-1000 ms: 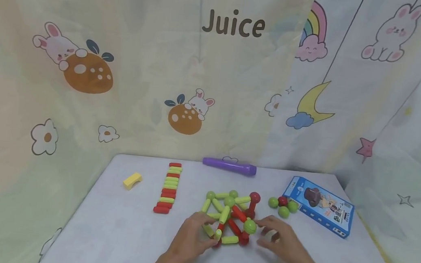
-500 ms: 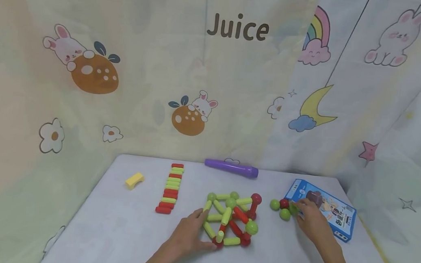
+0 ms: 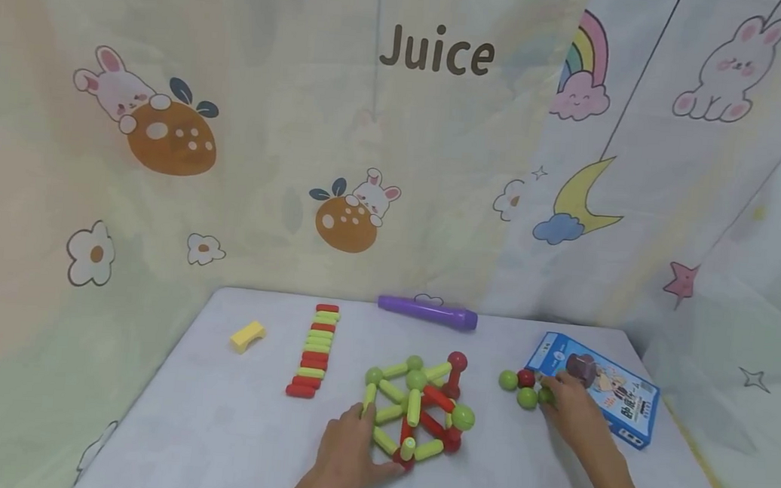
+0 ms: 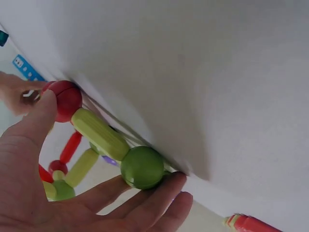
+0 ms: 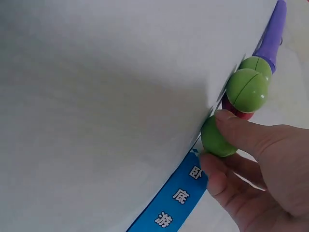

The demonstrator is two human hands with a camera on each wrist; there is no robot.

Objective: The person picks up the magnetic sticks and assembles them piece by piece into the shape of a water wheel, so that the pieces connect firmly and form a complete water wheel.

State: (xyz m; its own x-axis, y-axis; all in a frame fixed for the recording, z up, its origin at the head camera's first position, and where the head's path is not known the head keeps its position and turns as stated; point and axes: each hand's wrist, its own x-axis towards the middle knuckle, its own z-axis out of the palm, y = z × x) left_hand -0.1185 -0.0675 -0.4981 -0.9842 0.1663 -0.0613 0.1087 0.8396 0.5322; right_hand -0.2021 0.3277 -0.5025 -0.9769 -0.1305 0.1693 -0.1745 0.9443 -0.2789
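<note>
A structure of green and red balls joined by yellow-green and red rods (image 3: 414,408) stands on the table in the head view. My left hand (image 3: 346,453) grips its near left side. In the left wrist view the thumb presses a red ball (image 4: 64,100) and the fingers rest around a green ball (image 4: 142,167), with a yellow-green rod (image 4: 100,134) between the two. To the right, my right hand (image 3: 572,409) pinches a loose green ball (image 5: 215,137) between thumb and fingers. Beside it lie two more green balls (image 5: 247,91) and a red ball (image 3: 526,378).
A blue box (image 3: 614,399) lies right behind the right hand. Red and yellow-green rods (image 3: 315,352) form a column on the left, with a yellow arched block (image 3: 248,336) farther left. Along the back edge lies a purple microphone-shaped stick (image 3: 428,312).
My right hand has moved from the structure to the loose balls on the right and pinches one. Under my left hand the structure has turned slightly and shifted left.
</note>
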